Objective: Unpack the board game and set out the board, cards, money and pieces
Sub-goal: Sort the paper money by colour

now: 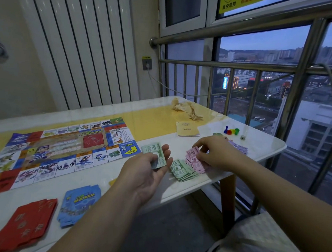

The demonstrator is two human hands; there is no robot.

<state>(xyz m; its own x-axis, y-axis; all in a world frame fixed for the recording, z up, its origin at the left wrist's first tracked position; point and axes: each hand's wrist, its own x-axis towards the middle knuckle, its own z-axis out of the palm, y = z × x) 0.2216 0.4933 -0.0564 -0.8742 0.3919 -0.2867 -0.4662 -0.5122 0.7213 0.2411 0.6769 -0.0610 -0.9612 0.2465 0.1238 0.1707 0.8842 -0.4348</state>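
On left hand, apparently pale-green banknotes

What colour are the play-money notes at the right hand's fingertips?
Pink. The notes that the right hand pinches show best in the head view.

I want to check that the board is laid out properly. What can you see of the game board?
The game board lies unfolded and flat on the left part of the table, and its far left end runs out of view. It looks like thin printed paper. A border of white, red and blue squares shows cartoon creatures. The middle holds a red panel and a cartoon figure. The corner nearest the left hand is blue with a yellow arrow. No hand touches it.
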